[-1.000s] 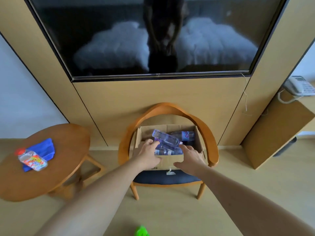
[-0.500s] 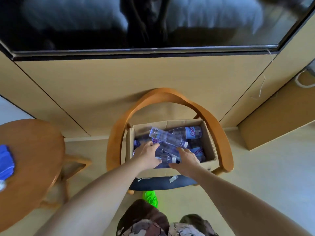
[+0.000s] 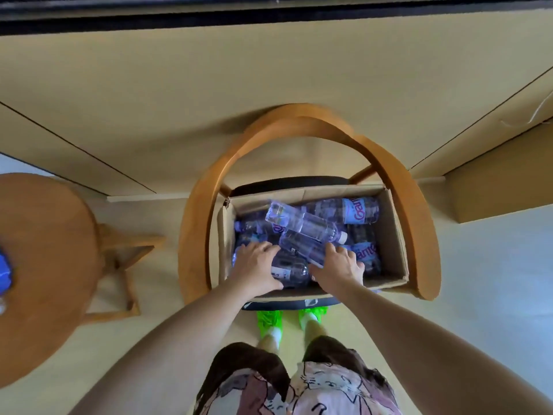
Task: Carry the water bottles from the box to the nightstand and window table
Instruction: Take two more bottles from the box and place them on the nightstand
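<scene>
the bottles (image 3: 305,224) lie piled in the box (image 3: 392,235) on the chair (image 3: 197,223). your left hand (image 3: 257,266) curls over one at the box's near side, your right hand (image 3: 339,266) over another (smooth plastic, likely slippery and heavy with water), so wrap each mid-body.

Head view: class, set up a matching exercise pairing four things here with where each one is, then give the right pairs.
Things:
1. cardboard box
2. round wooden table
3. green shoes
4. top bottle

Places:
A. on the floor, just in front of the chair
B. lying slantwise across the other bottles
C. on the seat of the chair
D. left of the chair

Pairs: 1-C, 2-D, 3-A, 4-B
</scene>
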### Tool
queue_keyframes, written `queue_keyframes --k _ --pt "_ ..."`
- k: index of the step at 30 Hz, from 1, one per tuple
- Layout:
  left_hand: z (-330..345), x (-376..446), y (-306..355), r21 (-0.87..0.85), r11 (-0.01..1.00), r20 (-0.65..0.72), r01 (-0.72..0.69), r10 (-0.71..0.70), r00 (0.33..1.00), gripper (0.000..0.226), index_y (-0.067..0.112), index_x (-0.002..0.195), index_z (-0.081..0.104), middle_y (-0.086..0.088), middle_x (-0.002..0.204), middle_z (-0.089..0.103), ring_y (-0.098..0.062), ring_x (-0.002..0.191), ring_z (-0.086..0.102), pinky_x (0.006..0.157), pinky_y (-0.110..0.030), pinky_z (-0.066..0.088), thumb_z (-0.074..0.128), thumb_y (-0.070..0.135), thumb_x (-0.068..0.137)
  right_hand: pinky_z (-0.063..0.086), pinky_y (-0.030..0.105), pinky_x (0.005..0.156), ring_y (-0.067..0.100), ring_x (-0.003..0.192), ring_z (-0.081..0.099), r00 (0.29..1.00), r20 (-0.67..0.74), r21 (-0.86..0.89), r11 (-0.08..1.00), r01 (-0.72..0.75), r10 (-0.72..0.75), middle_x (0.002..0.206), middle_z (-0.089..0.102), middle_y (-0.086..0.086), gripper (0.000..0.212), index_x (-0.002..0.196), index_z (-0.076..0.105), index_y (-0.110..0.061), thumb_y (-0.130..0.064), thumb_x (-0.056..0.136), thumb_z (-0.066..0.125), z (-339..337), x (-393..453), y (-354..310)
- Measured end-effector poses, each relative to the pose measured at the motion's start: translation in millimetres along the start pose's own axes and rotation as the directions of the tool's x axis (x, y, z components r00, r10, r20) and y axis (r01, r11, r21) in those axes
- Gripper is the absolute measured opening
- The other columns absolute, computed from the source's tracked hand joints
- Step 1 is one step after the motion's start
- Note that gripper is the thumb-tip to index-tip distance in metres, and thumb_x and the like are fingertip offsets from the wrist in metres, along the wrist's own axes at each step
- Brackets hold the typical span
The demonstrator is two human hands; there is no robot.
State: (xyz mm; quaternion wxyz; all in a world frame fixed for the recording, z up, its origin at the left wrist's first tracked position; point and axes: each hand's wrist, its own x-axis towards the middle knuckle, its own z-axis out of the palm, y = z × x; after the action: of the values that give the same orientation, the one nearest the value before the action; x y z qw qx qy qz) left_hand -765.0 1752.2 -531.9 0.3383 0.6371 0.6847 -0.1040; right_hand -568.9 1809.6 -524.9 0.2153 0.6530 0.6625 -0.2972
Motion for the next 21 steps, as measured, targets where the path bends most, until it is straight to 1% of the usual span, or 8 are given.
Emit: queue_keyframes --k 3,5,7,9,11,15,18,21 --pt "10 11 2 0.047 0.999 0.058 0.025 -0.028 0.998 0.097 0.026 0.152 0.042 0.004 0.15 0.049 -0.025 0.142 0.037 0.122 -0.055 0.022 0.086 0.052 0.071 0.038 0.048 0.104 0.033 0.133 0.047 0.998 0.064 0.083 0.996 -0.033 0.028 0.14 0.053 0.009 0.06 0.134 0.046 -0.016 -0.055 0.091 0.059 1 23 -4" --pt "18 18 5 0.077 0.997 0.096 0.031 -0.038 0.995 0.093 0.027 0.151 0.041 0.002 0.148 0.049 -0.026 0.141 0.036 0.122 -0.06 0.016 0.087 0.048 0.073 0.04 0.047 0.103 0.034 0.129 0.051 0.997 0.068 0.117 0.992 -0.052 0.044 0.135 0.057 0.011 0.056 0.128 0.044 -0.012 -0.051 0.092 0.061 3 32 -7" --pt "23 24 7 0.107 0.994 0.118 0.026 -0.039 0.992 0.087 0.026 0.149 0.043 0.001 0.144 0.05 -0.026 0.139 0.039 0.122 -0.063 0.014 0.086 0.041 0.075 0.041 0.047 0.101 0.035 0.125 0.054 0.998 0.055 0.103 0.994 -0.039 0.033 0.13 0.059 0.013 0.053 0.122 0.04 -0.011 -0.049 0.091 0.061 8 38 -8" --pt "24 29 8 0.146 0.989 0.117 0.011 -0.028 0.993 0.077 0.025 0.145 0.046 0.0 0.138 0.052 -0.027 0.134 0.044 0.119 -0.064 0.019 0.081 0.026 0.077 0.042 0.047 0.098 0.036 0.12 0.056 0.999 0.046 0.078 0.997 -0.017 0.013 0.126 0.061 0.014 0.055 0.119 0.037 -0.011 -0.05 0.09 0.062 10 41 -6" --pt "22 33 9 0.176 0.984 0.113 0.003 -0.024 0.993 0.068 0.024 0.14 0.05 -0.001 0.13 0.054 -0.027 0.127 0.049 0.114 -0.06 0.027 0.073 0.013 0.077 0.044 0.047 0.096 0.037 0.116 0.057 0.999 0.043 0.053 0.998 0.029 -0.032 0.123 0.061 0.015 0.057 0.117 0.036 -0.011 -0.053 0.089 0.061 9 43 -1" --pt "13 37 12 0.173 0.985 0.135 0.011 -0.035 0.99 0.061 0.024 0.135 0.054 -0.002 0.124 0.06 -0.028 0.122 0.053 0.108 -0.055 0.035 0.07 0.009 0.078 0.049 0.044 0.086 0.038 0.11 0.06 0.991 0.07 0.086 0.99 0.108 -0.114 0.117 0.062 0.016 0.057 0.104 0.026 -0.017 -0.058 0.089 0.062 1 45 7" --pt "7 34 15 0.151 0.989 0.181 0.0 -0.028 0.983 0.054 0.023 0.128 0.057 0.0 0.12 0.063 -0.027 0.12 0.056 0.108 -0.053 0.037 0.071 0.01 0.078 0.049 0.041 0.075 0.037 0.104 0.064 0.986 0.085 0.072 0.988 0.135 -0.141 0.111 0.065 0.014 0.063 0.107 0.031 -0.015 -0.068 0.088 0.059 0 44 5" --pt "4 27 19 0.152 0.988 0.206 0.003 -0.035 0.978 0.048 0.024 0.123 0.058 0.0 0.119 0.065 -0.028 0.117 0.058 0.104 -0.049 0.04 0.072 0.015 0.078 0.046 0.038 0.066 0.033 0.096 0.065 0.981 0.153 0.086 0.99 0.108 -0.12 0.1 0.064 0.008 0.089 0.131 0.035 -0.01 -0.079 0.08 0.06 -6 44 2"
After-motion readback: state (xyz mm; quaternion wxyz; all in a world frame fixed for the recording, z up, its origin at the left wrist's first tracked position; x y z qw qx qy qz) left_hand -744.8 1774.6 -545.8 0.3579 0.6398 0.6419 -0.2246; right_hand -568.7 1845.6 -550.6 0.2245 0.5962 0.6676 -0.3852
